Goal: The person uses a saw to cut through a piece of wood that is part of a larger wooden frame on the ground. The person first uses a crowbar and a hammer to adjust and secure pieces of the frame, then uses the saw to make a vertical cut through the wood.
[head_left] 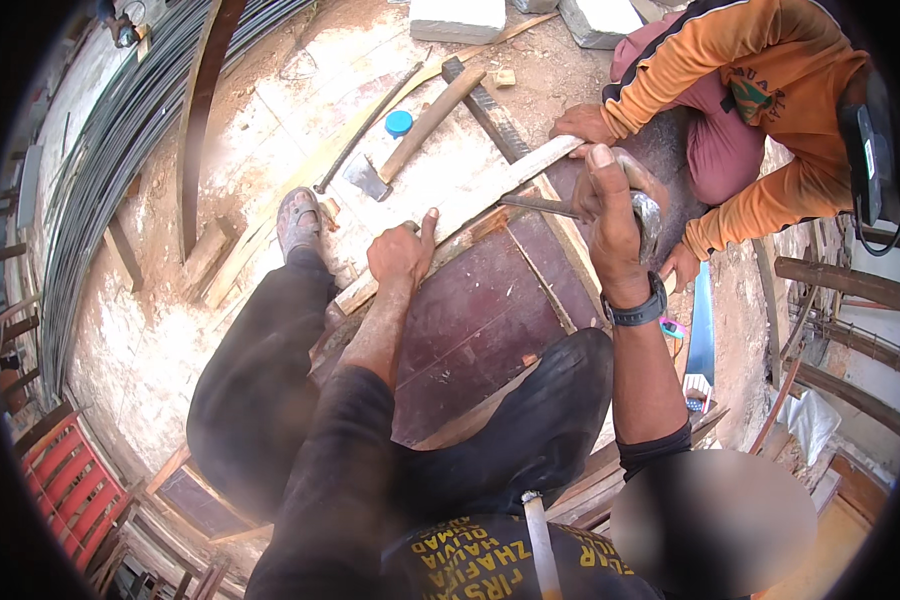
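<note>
A pale wooden strip [470,197] lies along the far edge of a dark red-brown panel [470,320] with wooden battens. My left hand [400,253] presses on the strip, fingers curled over it and thumb stretched along it. Raised above the panel's right side, my right hand [618,235] is closed round a tool with a dark shaft [538,205] and a shiny metal part [647,225]; its exact kind is unclear. A co-worker's hand [583,126] holds the strip's far right end, and their other hand [681,266] rests by the panel's right edge.
Beyond the strip lie a hatchet-like tool [367,178], a blue cap [398,123] and a dark metal bar [372,122]. A blue-bladed handsaw [702,325] is at right. Long rods [100,180] curve along the left; concrete blocks [457,18] stand at the back.
</note>
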A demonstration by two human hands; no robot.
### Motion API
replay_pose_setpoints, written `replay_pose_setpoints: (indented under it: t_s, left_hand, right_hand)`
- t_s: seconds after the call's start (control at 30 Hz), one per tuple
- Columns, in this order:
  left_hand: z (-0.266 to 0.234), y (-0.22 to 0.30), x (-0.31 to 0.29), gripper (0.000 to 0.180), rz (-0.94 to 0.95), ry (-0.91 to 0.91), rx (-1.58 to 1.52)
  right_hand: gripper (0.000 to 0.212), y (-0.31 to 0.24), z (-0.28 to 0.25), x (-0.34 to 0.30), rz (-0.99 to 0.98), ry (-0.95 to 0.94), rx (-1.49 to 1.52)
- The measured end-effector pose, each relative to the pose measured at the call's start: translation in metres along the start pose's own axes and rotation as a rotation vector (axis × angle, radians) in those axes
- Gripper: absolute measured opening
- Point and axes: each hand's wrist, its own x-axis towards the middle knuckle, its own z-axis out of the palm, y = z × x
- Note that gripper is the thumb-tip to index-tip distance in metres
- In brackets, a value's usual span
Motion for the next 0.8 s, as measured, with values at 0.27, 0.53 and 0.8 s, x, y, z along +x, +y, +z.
replay_pose_setpoints:
  t_s: [0.27, 0.53, 0.8]
  left_hand:
    - [0.002, -0.009, 0.004, 0.079, 0.018, 0.04, 0.014]
    - [0.003, -0.01, 0.004, 0.077, -0.009, 0.054, 0.003]
    - [0.0, -0.015, 0.001, 0.073, -0.001, 0.066, 0.005]
  right_hand:
    - [0.04, 0.01, -0.028, -0.048, 0.024, -0.081, 0.003]
    - [0.036, 0.027, -0.042, -0.073, -0.154, -0.092, 0.08]
    - [0.041, 0.038, -0.04, -0.079, -0.222, -0.147, 0.291]
